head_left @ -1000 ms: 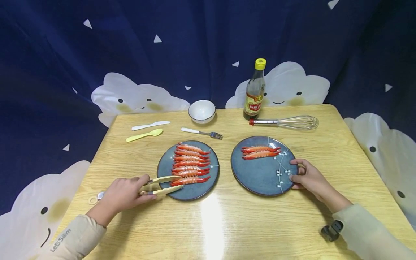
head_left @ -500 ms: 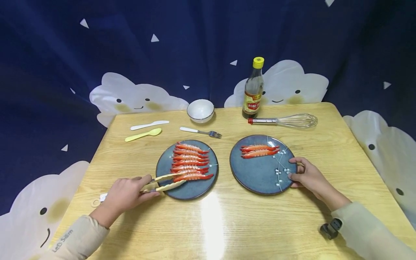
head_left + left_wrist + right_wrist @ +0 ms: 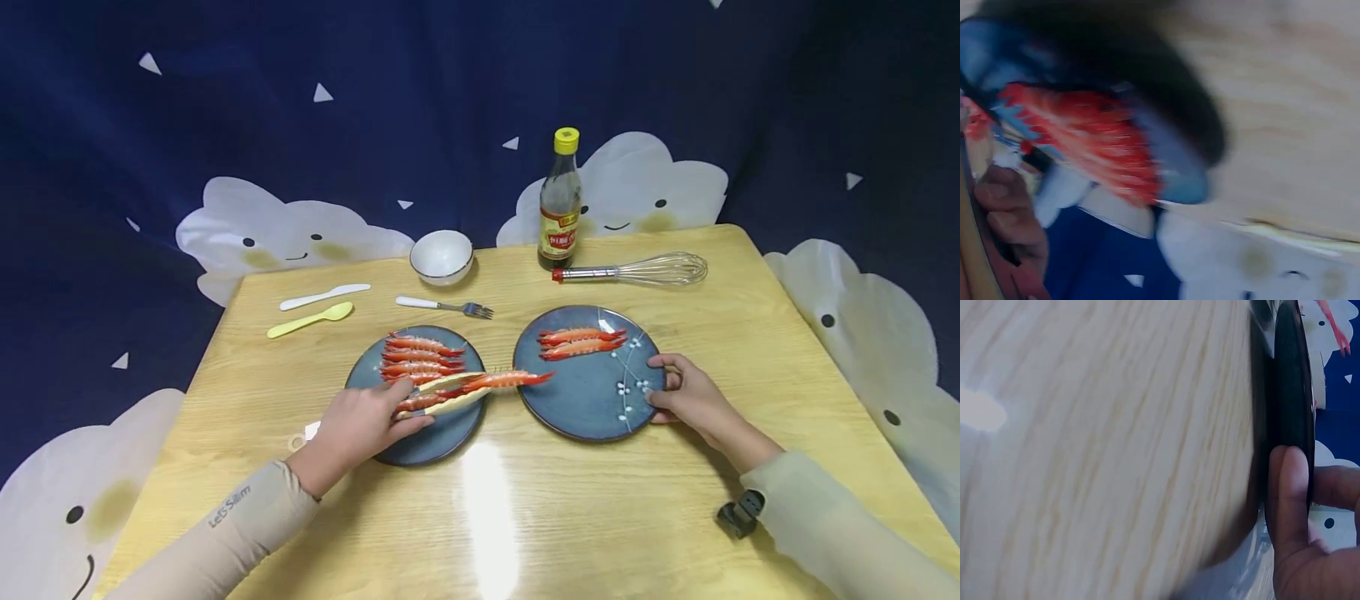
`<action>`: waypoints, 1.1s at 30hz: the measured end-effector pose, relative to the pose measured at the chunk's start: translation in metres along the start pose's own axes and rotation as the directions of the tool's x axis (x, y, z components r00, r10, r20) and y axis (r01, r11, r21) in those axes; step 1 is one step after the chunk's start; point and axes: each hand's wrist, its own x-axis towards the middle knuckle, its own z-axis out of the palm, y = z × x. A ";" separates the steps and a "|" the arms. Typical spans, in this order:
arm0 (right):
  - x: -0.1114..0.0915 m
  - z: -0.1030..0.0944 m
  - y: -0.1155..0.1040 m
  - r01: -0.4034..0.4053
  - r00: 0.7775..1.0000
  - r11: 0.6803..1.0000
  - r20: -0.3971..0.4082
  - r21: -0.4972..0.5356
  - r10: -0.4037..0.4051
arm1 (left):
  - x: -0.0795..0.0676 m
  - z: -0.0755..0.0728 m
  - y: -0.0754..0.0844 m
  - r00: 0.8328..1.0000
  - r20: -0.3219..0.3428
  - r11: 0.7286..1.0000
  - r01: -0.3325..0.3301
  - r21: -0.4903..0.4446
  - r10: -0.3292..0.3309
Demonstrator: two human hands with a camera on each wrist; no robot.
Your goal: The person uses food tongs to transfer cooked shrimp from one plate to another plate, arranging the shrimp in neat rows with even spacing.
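Note:
In the head view my left hand (image 3: pixel 360 425) grips cream-tipped tongs (image 3: pixel 453 402), and a red shrimp (image 3: pixel 513 379) is pinched between their tips. That shrimp juts out to the right, across the gap between two blue plates. Several more shrimp lie in a stack on the left plate (image 3: pixel 431 454), partly covered by the tongs; the left wrist view shows the stack (image 3: pixel 1097 137) blurred. Two shrimp (image 3: pixel 581 342) rest side by side near the top of the right plate (image 3: pixel 573 408). My right hand (image 3: pixel 693 396) pinches that plate's right rim, fingers (image 3: pixel 1289 475) against its edge in the right wrist view.
Behind the plates lie a white knife (image 3: pixel 325 297), a yellow spoon (image 3: pixel 311 320), a fork (image 3: pixel 444 307) and a whisk (image 3: pixel 637 271). A white bowl (image 3: pixel 442 257) and a dark sauce bottle (image 3: pixel 560 208) with a yellow cap stand along the table's back edge.
The tongs have closed on the front shrimp and lifted it off the left plate. My left hand has carried it rightward. The right hand stays on its plate; the head view has shifted slightly.

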 end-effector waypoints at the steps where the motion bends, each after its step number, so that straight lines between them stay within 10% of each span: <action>1: -0.002 0.002 -0.002 0.000 1.000 1.000 -0.002 -0.001 0.000 | 0.006 0.002 0.004 1.000 0.005 1.000 -0.009 -0.003 0.009; 14: -0.007 0.009 -0.003 0.009 0.999 0.999 -0.036 0.054 -0.008 | 0.080 0.021 0.069 0.996 0.023 0.993 -0.088 0.075 0.086; 20: -0.007 0.012 -0.006 -0.012 0.998 0.999 -0.065 0.049 0.016 | 0.090 0.031 0.085 0.991 -0.060 0.987 -0.113 0.115 0.120; 33: -0.007 0.014 -0.004 -0.008 0.997 0.998 -0.073 0.062 0.013 | 0.093 0.045 0.090 0.998 -0.027 0.988 -0.047 0.147 0.052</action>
